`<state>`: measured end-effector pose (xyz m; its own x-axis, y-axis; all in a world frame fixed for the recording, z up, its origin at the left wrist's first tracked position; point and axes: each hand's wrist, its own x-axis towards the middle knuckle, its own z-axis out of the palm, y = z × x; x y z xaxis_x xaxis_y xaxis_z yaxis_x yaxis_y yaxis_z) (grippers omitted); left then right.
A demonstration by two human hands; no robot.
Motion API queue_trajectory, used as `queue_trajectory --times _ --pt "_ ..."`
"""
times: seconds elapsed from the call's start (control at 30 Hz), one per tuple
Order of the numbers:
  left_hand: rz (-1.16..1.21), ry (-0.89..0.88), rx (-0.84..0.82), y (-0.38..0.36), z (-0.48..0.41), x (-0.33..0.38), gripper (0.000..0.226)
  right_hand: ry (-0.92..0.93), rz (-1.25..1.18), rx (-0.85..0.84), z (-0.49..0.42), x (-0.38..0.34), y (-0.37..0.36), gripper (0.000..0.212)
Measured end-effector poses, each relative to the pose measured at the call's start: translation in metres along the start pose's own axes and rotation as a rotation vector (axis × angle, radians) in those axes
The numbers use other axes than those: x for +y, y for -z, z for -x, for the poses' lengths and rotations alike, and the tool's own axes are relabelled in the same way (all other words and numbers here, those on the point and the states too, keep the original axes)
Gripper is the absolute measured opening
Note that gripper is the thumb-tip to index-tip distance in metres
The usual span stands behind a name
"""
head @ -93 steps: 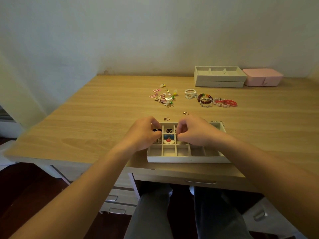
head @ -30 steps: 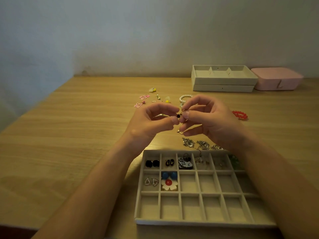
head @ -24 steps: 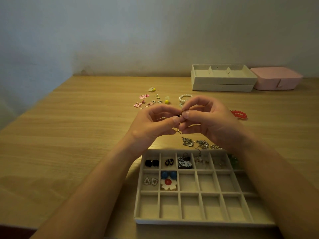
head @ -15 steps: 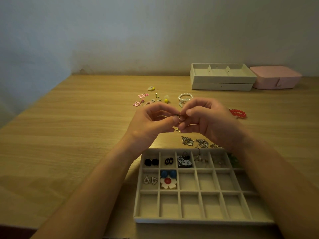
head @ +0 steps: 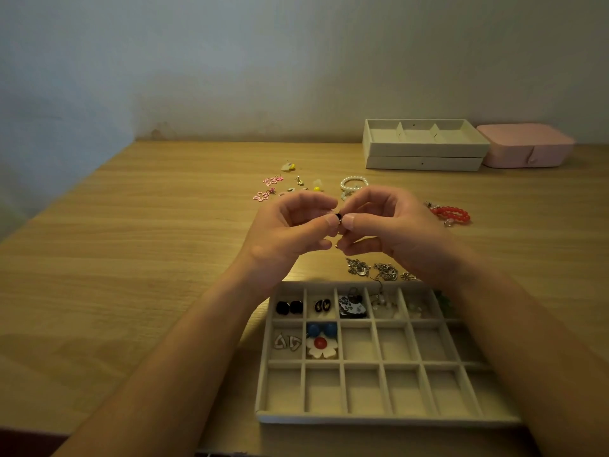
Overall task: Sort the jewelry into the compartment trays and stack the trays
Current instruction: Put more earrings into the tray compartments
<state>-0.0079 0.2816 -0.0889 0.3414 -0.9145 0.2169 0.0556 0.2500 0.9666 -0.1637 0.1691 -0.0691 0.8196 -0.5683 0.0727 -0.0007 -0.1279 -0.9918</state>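
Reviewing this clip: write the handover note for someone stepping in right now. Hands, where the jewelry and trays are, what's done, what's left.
Left hand and right hand are raised above the desk, together pinching one small dark piece between their fingertips.
The near tray sits at the desk's front edge. Its back row and the first two cells of the second row hold pieces; the rest look empty.
Two stacked trays stand by the wall beside a pink box.
Left: place the held piece, then the silver pieces, red bracelet, pearl bracelet and small earrings; then stack the trays.
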Motion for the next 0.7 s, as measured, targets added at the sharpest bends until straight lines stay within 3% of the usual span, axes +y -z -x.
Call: queue_trajectory --times 0.17,0.37,0.6,0.7 --pt "0.001 0.012 0.04 0.002 -0.001 -0.001 0.025 0.073 0.102 0.061 0.0 0.0 -0.001 0.01" --pt "-0.016 0.024 0.025 0.001 0.002 0.002 0.027 0.147 0.133 0.005 0.002 0.001 0.0 0.017" --pt "-0.12 -0.001 0.084 -0.002 0.007 0.015 0.031 0.129 0.162 0.011 0.0 -0.008 -0.003 0.019" --pt "-0.18 -0.033 0.112 -0.004 0.01 0.029 0.034 0.052 0.053 -0.002 0.002 -0.018 -0.006 0.02"
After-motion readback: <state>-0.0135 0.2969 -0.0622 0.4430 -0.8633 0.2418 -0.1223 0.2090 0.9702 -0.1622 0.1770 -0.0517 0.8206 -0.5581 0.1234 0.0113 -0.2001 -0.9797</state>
